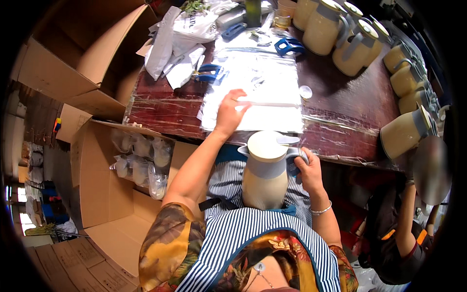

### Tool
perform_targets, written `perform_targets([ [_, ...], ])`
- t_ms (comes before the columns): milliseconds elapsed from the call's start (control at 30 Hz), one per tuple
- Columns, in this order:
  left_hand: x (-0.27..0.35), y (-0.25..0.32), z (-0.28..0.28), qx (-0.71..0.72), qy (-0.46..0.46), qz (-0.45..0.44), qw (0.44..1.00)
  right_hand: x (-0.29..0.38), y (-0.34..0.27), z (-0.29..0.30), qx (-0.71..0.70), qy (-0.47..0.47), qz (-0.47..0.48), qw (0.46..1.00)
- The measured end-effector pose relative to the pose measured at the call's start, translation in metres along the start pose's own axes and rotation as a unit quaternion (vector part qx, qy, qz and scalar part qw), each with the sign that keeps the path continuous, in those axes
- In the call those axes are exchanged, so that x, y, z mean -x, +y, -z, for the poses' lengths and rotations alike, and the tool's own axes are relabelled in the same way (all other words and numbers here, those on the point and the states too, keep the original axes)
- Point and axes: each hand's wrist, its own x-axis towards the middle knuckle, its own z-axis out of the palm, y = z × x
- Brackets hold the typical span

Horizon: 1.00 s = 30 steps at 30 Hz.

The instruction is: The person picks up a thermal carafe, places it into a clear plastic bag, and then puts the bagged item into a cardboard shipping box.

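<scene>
A cream vacuum jug [265, 182] with a grey collar, spout and handle stands upright against my lap, its cream lid [267, 145] on top. My right hand [309, 168] grips its grey handle, where a dark tag [293, 167] with writing hangs. My left hand [232, 112] lies on a stack of clear plastic bags [270, 122] at the table's near edge. Its thumb and fingers are at a raised strip across the top bag; whether they pinch it is unclear. Blue spring clamps [211, 73] [289, 46] sit at the stack's far part.
Several more jugs [353, 51] stand at the table's far right. An open cardboard box [105, 164] at my left holds several bagged items [140, 169]. White plastic bags [189, 29] lie at the back left. A co-worker's arm [405, 219] is at the right, near a tilted jug [401, 133].
</scene>
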Motion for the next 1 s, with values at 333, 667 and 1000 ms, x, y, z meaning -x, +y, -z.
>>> perform_targets([
  [333, -0.062, -0.020, 0.050, -0.009, -0.255, 0.265, 0.930, -0.043, -0.016, -0.017, 0.009, -0.155, -0.038, 0.987],
  [667, -0.088, -0.012, 0.001, 0.239, -0.148, 0.346, 0.895, -0.218, -0.056, -0.066, 0.259, -0.053, 0.130, 0.956],
  [1000, -0.079, 0.009, 0.026, -0.012, -0.186, 0.194, 0.963, -0.221, -0.034, -0.075, 0.090, -0.150, 0.019, 0.984],
])
